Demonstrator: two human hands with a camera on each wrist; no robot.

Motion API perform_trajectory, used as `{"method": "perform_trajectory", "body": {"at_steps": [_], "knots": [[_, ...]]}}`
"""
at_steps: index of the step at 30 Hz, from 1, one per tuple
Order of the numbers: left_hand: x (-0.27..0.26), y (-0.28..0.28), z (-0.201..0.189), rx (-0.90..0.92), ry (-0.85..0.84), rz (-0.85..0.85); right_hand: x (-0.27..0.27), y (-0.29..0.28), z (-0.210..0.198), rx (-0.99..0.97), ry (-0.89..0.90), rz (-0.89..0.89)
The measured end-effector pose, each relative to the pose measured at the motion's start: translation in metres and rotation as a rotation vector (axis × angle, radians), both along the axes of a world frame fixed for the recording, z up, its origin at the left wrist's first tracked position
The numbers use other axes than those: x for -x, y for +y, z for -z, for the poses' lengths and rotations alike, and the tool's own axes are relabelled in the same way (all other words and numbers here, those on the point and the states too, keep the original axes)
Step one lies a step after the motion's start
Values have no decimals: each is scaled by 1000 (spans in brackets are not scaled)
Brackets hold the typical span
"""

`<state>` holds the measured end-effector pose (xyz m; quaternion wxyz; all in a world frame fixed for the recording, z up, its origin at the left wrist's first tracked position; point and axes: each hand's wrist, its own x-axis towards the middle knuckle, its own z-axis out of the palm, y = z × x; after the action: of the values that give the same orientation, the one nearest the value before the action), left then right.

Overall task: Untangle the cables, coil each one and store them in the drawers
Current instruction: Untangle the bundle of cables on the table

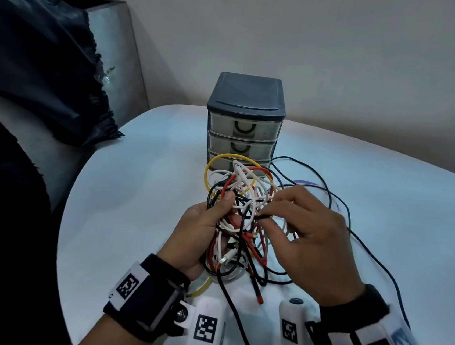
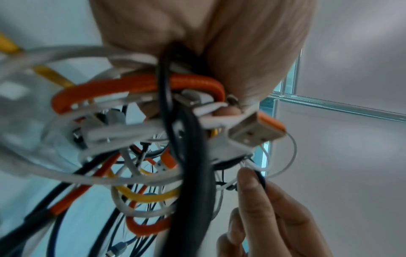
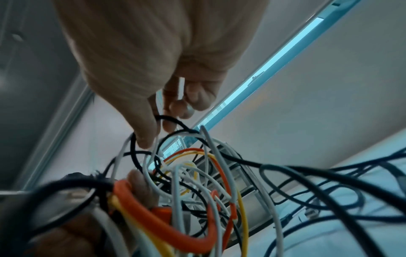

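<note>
A tangled bundle of cables (image 1: 240, 210), white, black, orange-red and yellow, is held up above the white table (image 1: 135, 185). My left hand (image 1: 204, 226) grips the bundle from the left, thumb on top. My right hand (image 1: 306, 237) pinches a black cable (image 1: 262, 216) at the bundle's right side. In the left wrist view a white USB plug (image 2: 252, 133) and an orange braided cable (image 2: 136, 87) sit against the palm. In the right wrist view the right thumb and finger (image 3: 145, 132) close on a black loop (image 3: 169, 120). The small drawer unit (image 1: 244, 123) stands behind the bundle, all drawers closed.
Long black cables (image 1: 375, 255) trail off the bundle to the right over the table. A yellow loop (image 1: 233, 159) rises in front of the lowest drawer. Dark cloth (image 1: 36, 54) and a grey seat lie to the left of the table.
</note>
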<state>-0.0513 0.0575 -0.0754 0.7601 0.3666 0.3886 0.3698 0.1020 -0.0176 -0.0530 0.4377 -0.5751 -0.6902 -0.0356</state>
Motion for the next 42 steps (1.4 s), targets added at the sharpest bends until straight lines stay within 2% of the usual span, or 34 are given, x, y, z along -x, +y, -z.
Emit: {"method": "perform_trajectory", "body": {"at_steps": [5,14,20,22,26,30,32,37,42], "knots": [[-3,1,-2,0,14,-54,6,-5,3,178,-141,-53],[3,11,-3,136,-131,-32,-4,-8,-2,367,58,-79],[8,15,-10,167,-164,-104,-16,-19,-21,647,65,-225],[5,13,-8,141,-133,-111,-14,-20,-22,614,42,-148],[-3,10,-1,72,-67,-87,0,-12,-7,581,-246,18],[-7,7,0,59,-66,-103,8,-8,3,440,-261,85],[-6,9,-1,94,-106,-114,6,-7,3,390,-153,57],[2,20,-1,201,-174,-149,-8,-8,-11,368,317,-161],[14,33,10,263,-198,-87,-32,-15,-25,242,692,-334]]}}
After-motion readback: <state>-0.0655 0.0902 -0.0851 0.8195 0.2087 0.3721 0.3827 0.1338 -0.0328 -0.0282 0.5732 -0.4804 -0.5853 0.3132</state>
